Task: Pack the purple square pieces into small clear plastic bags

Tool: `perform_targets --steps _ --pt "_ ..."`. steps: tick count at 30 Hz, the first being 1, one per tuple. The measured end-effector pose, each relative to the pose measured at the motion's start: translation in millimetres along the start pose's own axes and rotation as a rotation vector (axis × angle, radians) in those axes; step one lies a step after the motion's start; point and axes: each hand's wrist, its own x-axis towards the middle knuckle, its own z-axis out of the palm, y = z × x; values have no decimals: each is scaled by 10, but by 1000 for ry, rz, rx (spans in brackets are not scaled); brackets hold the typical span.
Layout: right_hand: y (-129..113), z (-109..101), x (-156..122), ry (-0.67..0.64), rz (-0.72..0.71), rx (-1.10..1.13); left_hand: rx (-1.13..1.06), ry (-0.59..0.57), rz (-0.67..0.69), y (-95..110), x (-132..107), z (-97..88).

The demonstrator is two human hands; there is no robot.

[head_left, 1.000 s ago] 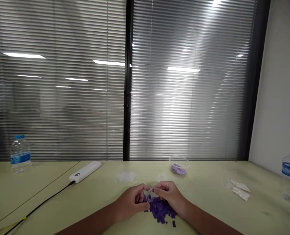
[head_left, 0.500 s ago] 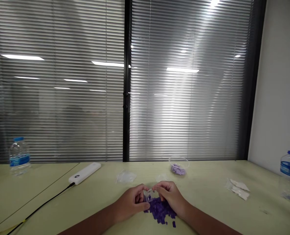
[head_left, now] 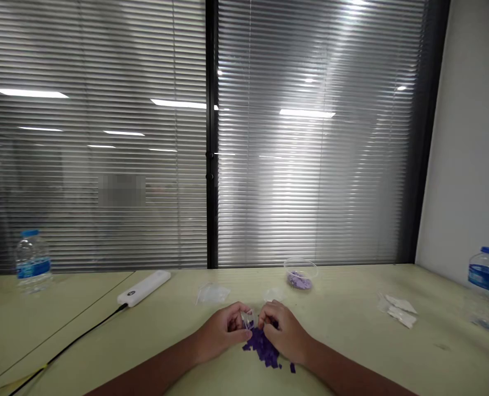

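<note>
Slatted blinds (head_left: 104, 220) fill two window panels behind a pale table (head_left: 145, 352), and two blue-capped bottles flank the scene: one left (head_left: 33, 269), one right (head_left: 488, 280). Two hands at the centre! Left hand (head_left: 223, 330) has thumb and fingers pinching one small clear plastic holder (head_left: 248, 319), right above the near-middle of the table; its upper part tips toward the fingers, but its long axis is too small to call. Right hand (head_left: 283, 333) is just beside it, fingers curled in close over one heap of dark purple pieces (head_left: 264, 352); whether that grip pinches a piece, I cannot tell. Too many to count in the heap, but one larger stray piece (head_left: 292, 368) lies apart, long axis running toward the viewer. Beyond them, two flat clear plastics (head_left: 213, 294), one round tub (head_left: 301, 269) with lilac bits (head_left: 298, 280), and, left, one white power bank (head_left: 145, 287), slanting away rightward, one black cable (head_left: 83, 333) in its near end.
</note>
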Motion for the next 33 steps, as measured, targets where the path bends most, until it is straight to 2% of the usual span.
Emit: perform_targets --steps 6,13,22,25,30,33 --pt "69 6 25 -24 24 47 50 -10 -22 53 -27 11" --pt "179 -10 26 -6 81 225 114 -16 -22 117 -56 20" --pt "116 -78 19 -28 141 342 176 -19 -10 164 -91 19" --pt "74 -82 11 -6 130 307 170 -16 -16 159 -87 19" --pt "-22 -60 -17 -16 -28 87 120 -15 -17 123 -70 21" --pt "-38 -40 -25 -24 -39 26 113 -15 -16 118 -66 23"
